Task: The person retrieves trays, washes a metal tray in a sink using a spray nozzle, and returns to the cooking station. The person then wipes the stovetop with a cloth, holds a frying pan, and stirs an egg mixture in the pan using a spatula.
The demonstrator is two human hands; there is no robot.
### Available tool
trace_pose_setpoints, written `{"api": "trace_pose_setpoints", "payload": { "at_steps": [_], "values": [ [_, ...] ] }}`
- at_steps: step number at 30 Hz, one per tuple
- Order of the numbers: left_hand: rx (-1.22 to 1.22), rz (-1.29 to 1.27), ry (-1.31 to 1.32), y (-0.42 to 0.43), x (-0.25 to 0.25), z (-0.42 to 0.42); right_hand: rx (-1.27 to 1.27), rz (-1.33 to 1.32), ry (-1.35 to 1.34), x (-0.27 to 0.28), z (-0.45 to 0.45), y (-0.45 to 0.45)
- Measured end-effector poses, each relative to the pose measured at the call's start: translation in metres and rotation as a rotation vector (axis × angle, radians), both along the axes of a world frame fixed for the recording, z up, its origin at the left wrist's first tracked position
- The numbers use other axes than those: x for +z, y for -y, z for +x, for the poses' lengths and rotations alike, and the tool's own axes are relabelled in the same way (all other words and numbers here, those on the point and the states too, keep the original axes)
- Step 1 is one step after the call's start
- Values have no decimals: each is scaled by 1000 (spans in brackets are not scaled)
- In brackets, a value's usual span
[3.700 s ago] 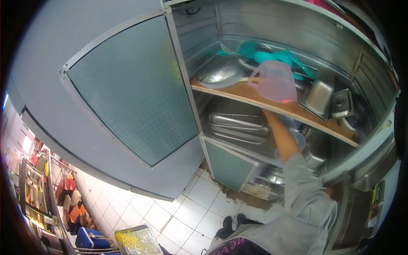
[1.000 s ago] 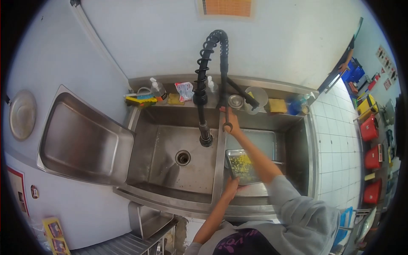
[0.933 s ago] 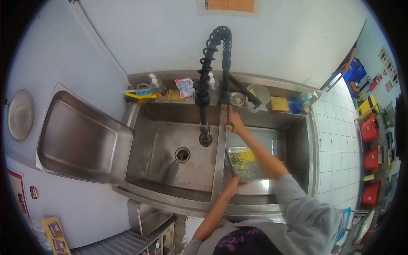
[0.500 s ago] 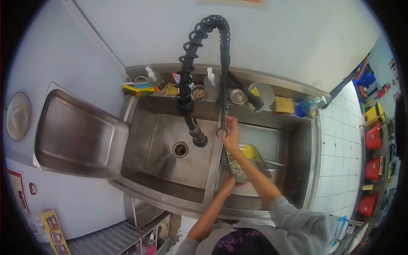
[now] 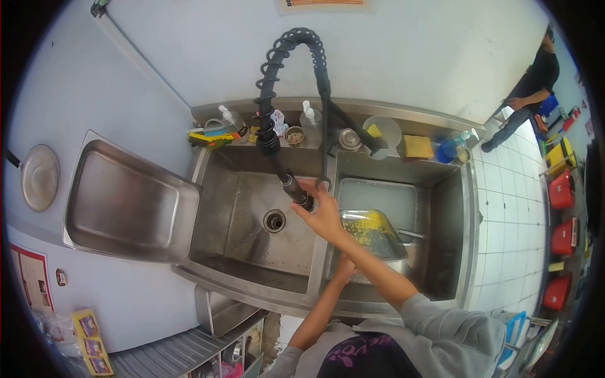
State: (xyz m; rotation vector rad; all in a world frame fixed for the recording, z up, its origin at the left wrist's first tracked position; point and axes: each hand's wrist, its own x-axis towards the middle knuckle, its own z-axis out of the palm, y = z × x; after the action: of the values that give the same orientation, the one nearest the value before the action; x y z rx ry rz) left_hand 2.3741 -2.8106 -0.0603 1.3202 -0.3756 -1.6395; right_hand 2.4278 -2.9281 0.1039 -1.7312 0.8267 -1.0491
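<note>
My right hand (image 5: 322, 216) reaches across to the black faucet sprayer (image 5: 299, 191), thumb and fingers curled around its nozzle from the right. Under my right forearm, my left hand (image 5: 345, 269) grips the near left edge of a rectangular dish (image 5: 392, 244); its fingers are mostly hidden. Yellow food bits (image 5: 367, 225) are stuck across the inside of the dish, which is held tilted over the right basin. Behind it, a larger rectangular pan (image 5: 384, 194) with cloudy water lies in that basin. A metal handle (image 5: 411, 234) shows beside the dish.
The left basin (image 5: 242, 246) has an open drain (image 5: 274, 220). A big steel pan (image 5: 129, 200) leans at left. Along the back ledge stand soap bottles (image 5: 310, 121), a brush (image 5: 214, 134), a plastic bowl (image 5: 382, 135) and a sponge (image 5: 418, 147). A person (image 5: 535, 88) stands far right.
My right hand has moved left from beside the dish to the sprayer nozzle. The dish stays in my left hand, and pale bits seen in it earlier no longer show. A person has come into view.
</note>
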Motion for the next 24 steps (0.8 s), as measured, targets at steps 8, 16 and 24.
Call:
{"api": "trace_pose_setpoints", "payload": {
  "at_steps": [8,16,24],
  "values": [
    [-113,29,-16,23,-45,-20,-110,113,56,2,-34,-16],
    [-100,15,-12,25,-37,-28,-118,63,50,3,-46,-31],
    [212,-281,385,24,85,5,-82,131,90,-14,-64,-19]
  ]
}}
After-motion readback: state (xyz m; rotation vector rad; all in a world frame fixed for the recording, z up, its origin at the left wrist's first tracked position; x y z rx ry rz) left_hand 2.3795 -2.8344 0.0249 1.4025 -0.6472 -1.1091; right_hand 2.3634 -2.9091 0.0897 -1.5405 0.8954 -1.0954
